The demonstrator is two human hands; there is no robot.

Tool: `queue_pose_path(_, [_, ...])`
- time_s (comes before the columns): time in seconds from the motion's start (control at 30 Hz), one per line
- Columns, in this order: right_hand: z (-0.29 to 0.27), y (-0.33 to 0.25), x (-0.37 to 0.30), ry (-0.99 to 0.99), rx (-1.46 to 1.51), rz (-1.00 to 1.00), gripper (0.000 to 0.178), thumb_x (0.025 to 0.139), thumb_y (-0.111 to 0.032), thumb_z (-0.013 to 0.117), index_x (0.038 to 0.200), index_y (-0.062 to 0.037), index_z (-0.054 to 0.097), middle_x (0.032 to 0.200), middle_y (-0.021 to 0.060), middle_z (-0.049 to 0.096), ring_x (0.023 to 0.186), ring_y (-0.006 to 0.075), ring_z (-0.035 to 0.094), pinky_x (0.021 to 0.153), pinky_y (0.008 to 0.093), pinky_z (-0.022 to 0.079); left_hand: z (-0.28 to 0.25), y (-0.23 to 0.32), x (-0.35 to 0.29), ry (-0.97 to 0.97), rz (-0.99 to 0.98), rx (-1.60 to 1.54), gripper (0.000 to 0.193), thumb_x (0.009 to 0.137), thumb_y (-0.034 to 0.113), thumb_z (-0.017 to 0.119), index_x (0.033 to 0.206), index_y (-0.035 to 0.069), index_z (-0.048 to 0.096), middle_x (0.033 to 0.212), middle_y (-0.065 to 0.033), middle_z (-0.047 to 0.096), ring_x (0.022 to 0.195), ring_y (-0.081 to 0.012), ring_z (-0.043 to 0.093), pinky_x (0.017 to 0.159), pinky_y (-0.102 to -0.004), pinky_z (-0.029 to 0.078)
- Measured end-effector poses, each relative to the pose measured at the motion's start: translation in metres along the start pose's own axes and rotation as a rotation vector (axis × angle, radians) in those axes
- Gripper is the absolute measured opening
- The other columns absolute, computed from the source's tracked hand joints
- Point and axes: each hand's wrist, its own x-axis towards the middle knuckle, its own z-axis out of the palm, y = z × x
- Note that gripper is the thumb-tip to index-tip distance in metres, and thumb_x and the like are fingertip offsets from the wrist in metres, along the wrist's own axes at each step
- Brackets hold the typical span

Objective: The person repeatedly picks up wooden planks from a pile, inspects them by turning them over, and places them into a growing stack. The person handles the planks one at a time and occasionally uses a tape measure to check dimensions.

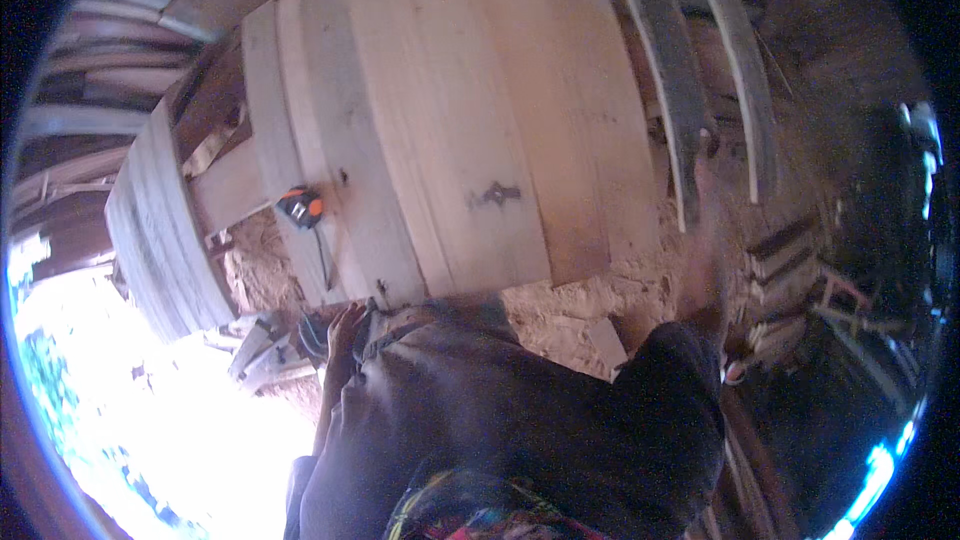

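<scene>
Closest to my camera I have a multicoloured patterned cloth (470, 508) at the lower edge, over a dark shirt (520, 410). Just past the shirt, my left hand (345, 328) is raised beside the near ends of the planks (430, 120); I make out nothing in it, but I cannot tell whether its fingers are spread or pressed together. Pale sawdust (555, 315) lies beyond the shirt and shows under the near ends.

The planks lie side by side in a broad row in front of me, pale brown with a greyer one towards the left, several marked by dark knots. On the left part of the row rests a black and orange tape measure (298, 207). Across a gap further left sits a separate grey plank (165, 230).

My right arm reaches out past the row, and my right hand (707, 158) is at the near part of a dark-faced slat (665, 50). Blur hides its fingers, so I cannot tell whether they pinch the wood. A narrower slat (738, 60) lies to the right, with stacked boards (780, 265) nearby. Heaped timber (110, 70) fills the far left.
</scene>
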Motion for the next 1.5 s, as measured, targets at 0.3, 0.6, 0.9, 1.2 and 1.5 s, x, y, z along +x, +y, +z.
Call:
queue_pose_path(0.3, [-0.042,-0.183,-0.054,0.057,0.648,-0.285,0.051,0.098,-0.038,0.066,0.134,-0.0040,0.055,0.129,0.0232,0.059,0.113,0.0350,0.063,0.088,0.0459,0.056,0.038,0.028,-0.036,0.054,-0.038,-0.075,0.039,0.104,0.020,0.055,0.137,0.000,0.055,0.135,-0.0159,0.062,0.121,-0.0304,0.063,0.100,-0.0407,0.054])
queue_pose_path(0.6, [-0.028,-0.430,-0.270,-0.262,1.061,-0.885,0.048,0.089,-0.027,0.077,0.127,-0.0034,0.058,0.114,0.0151,0.061,0.100,0.0292,0.065,0.087,0.0404,0.053,-0.007,0.031,-0.004,-0.084,0.311,-0.142,0.053,0.099,0.017,0.059,0.148,0.004,0.043,0.148,-0.0141,0.049,0.129,-0.0296,0.056,0.100,-0.0424,0.051])
queue_pose_path(0.9, [-0.034,-0.532,-0.381,-0.115,0.606,-1.103,0.067,0.079,-0.023,0.080,0.137,-0.0075,0.051,0.123,0.0187,0.057,0.118,0.0406,0.052,0.100,0.0521,0.042,0.033,0.127,0.008,-0.449,0.301,0.105,0.045,0.097,0.019,0.059,0.135,-0.003,0.053,0.120,-0.0134,0.067,0.102,-0.0228,0.068,0.083,-0.0360,0.055])
queue_pose_path(1.2, [-0.049,-0.445,-0.332,-0.043,0.470,-0.782,0.067,0.075,-0.018,0.079,0.137,-0.0110,0.054,0.131,0.0163,0.056,0.124,0.0367,0.050,0.104,0.0490,0.044,0.041,0.151,0.006,-0.441,0.161,0.306,0.038,0.097,0.026,0.068,0.117,-0.005,0.060,0.100,-0.0117,0.072,0.084,-0.0188,0.071,0.073,-0.0341,0.057])
queue_pose_path(1.5, [-0.020,-0.349,-0.299,0.020,0.425,-0.558,0.075,0.075,-0.018,0.079,0.143,-0.0084,0.048,0.135,0.0189,0.055,0.130,0.0392,0.047,0.108,0.0517,0.039,0.053,0.140,0.031,-0.522,0.314,0.066,0.045,0.095,0.031,0.071,0.121,-0.003,0.059,0.103,-0.0111,0.071,0.088,-0.0206,0.070,0.076,-0.0341,0.057])
